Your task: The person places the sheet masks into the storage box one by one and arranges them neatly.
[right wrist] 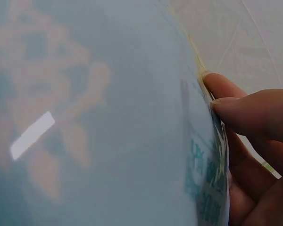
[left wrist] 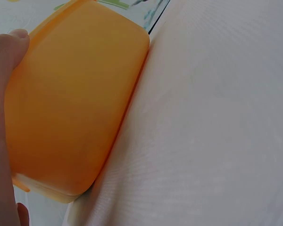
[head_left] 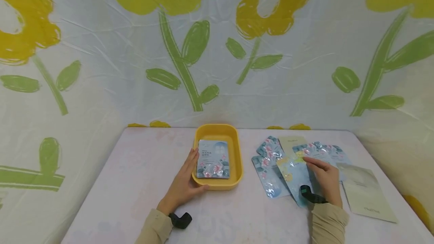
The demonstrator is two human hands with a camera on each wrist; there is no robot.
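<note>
A yellow plastic tray stands on the table with a blue floral sachet lying inside, perhaps on top of others. My left hand rests against the tray's left side, fingers extended along it and thumb at the near wall. In the left wrist view, the thumb touches the tray near its rim. Between thumb and forefinger, my right hand pinches the edge of a light-blue sachet with yellow flowers. That sachet fills much of the right wrist view, bowed and tilted up, its far face hidden.
Several blue floral sachets overlap around the right hand. A pale green sachet lies at the right, and another pale sachet shows behind the pile. Flower-printed cloth rises behind the table.
</note>
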